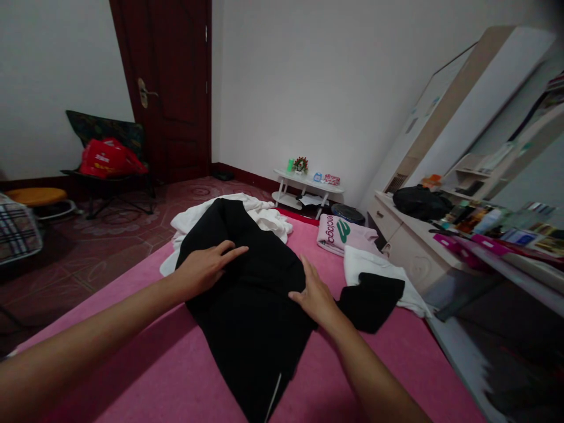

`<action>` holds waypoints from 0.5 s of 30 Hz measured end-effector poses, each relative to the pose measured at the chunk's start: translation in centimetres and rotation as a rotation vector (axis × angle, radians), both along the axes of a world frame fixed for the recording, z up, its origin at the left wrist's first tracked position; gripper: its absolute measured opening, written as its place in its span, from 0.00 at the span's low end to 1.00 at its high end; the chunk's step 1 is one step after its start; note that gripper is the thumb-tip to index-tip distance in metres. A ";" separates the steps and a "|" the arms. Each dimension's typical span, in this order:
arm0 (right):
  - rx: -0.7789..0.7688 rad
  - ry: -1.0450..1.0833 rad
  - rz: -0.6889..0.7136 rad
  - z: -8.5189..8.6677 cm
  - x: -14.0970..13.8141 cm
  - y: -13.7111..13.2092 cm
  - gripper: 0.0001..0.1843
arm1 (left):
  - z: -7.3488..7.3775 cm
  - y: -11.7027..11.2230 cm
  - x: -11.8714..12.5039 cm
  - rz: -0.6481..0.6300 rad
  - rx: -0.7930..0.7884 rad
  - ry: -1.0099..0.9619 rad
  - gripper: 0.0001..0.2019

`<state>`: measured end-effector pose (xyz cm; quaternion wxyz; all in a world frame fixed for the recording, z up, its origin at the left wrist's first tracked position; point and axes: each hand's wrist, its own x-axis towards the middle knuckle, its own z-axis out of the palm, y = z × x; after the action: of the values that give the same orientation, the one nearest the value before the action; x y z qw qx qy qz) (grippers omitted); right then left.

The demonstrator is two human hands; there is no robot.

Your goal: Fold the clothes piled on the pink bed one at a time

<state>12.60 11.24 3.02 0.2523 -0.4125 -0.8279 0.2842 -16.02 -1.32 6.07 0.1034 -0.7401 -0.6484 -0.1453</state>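
Observation:
A black garment (pixel 259 299) lies spread on the pink bed cover (pixel 145 364), with a thin white cord or strip (pixel 274 393) on its near end. My left hand (pixel 214 264) rests on the garment's left part, fingers stretched out. At its right edge is my right hand (pixel 314 291), fingers extended and thumb apart, touching the cloth. Neither hand grips anything visible. Behind the black garment lies a rumpled white cloth (pixel 264 214), partly covered by it.
To the right lie a folded pale pink garment (pixel 328 235) with print, a white cloth (pixel 379 267) and a smaller black cloth (pixel 374 302). A cluttered dresser (pixel 396 235) borders the bed's right side. Beyond are a low white table (pixel 308 182) and a chair with a red bag (pixel 108 158).

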 end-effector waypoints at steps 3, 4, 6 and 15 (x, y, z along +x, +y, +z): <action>0.094 -0.234 0.006 -0.8 -1.0 1.0 0.35 | -0.3 -0.1 -0.5 0.013 -0.068 -0.036 0.18; 0.115 -0.280 0.013 -1.0 -0.8 1.4 0.24 | -0.3 -0.4 -1.0 -0.018 -0.054 -0.067 0.15; 0.159 -0.322 0.028 -1.5 0.1 2.2 0.10 | 0.1 -1.2 -2.2 -0.104 0.002 -0.153 0.10; 0.028 -0.059 0.054 0.2 0.5 1.6 0.17 | 4.3 -4.0 -3.2 -0.177 0.182 -0.629 0.07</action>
<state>13.05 12.86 3.24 0.2256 -0.3947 -0.8497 0.2670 -19.27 -5.34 10.34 -0.0489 -0.7001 -0.5662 -0.4322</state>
